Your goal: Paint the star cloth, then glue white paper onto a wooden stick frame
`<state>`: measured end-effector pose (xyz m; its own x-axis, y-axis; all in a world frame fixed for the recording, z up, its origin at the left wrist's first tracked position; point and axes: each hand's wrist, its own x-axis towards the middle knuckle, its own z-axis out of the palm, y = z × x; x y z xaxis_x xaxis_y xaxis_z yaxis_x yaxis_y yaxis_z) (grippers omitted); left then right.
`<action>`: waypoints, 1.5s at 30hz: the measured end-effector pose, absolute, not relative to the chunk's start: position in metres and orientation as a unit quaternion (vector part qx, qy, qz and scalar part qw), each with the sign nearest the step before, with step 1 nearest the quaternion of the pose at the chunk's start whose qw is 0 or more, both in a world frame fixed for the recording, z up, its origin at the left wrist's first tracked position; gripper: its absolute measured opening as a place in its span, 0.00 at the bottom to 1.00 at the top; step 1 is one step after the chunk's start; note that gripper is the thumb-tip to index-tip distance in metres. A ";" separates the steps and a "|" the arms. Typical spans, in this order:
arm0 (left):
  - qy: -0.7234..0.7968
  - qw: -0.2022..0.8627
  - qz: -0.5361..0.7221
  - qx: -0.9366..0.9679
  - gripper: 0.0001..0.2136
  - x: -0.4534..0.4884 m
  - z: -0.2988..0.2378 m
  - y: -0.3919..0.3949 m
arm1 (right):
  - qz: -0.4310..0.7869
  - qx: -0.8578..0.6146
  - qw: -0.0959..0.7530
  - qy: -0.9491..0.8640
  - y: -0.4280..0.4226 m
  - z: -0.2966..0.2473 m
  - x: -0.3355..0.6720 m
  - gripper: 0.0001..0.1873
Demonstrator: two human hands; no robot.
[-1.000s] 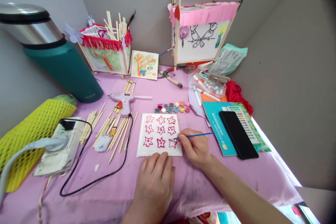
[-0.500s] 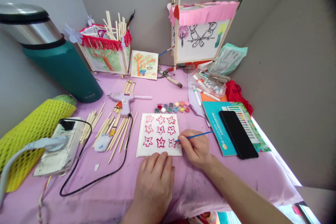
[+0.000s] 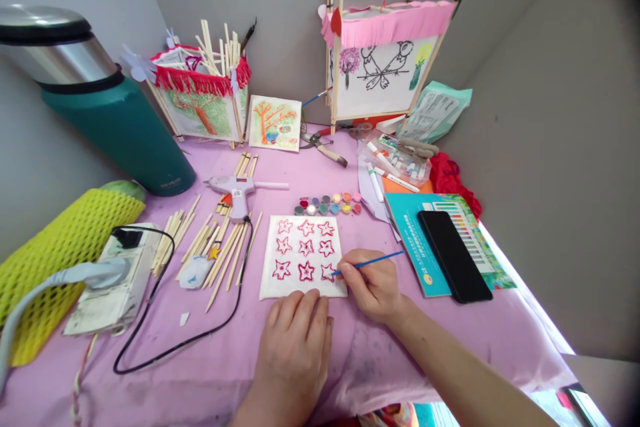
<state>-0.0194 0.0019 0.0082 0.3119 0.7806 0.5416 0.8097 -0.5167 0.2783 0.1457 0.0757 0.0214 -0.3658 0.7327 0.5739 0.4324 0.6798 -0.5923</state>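
Note:
My right hand (image 3: 373, 285) pinches a thin blue paintbrush (image 3: 376, 259), its tip at the lower right star on a white square panel (image 3: 267, 260). Rows of red star outlines cover the panel, which lies flat on the table. My left hand (image 3: 295, 340) rests with fingers stretched out, the fingertips at the panel's near edge. Just beyond the panel stand small paint pots (image 3: 335, 208) of several colours. A lilac glue gun (image 3: 239, 193) lies to the left over wooden sticks (image 3: 227, 257).
On the left are a teal bottle (image 3: 120, 127), a power strip (image 3: 117, 297) and a black cable (image 3: 185, 345). A phone (image 3: 454, 257) lies on a blue booklet (image 3: 411, 240) at right. Behind stand a stick-framed lantern (image 3: 385, 80), a fringed stick holder (image 3: 200, 103) and pliers (image 3: 325, 147).
The brush tip has shifted very slightly left and down at the lower right star, the right hand moving a little with it. My left hand looks unmoved.

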 end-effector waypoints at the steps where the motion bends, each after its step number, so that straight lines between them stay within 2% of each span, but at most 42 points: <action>1: -0.492 0.022 -0.320 -0.809 0.08 -0.019 0.008 0.002 | 0.176 -0.360 0.433 -0.807 0.076 0.022 0.146 0.09; 45: -0.493 0.024 -0.317 -0.810 0.09 -0.019 0.009 0.002 | 0.148 -0.369 0.454 -0.797 0.077 0.024 0.149 0.10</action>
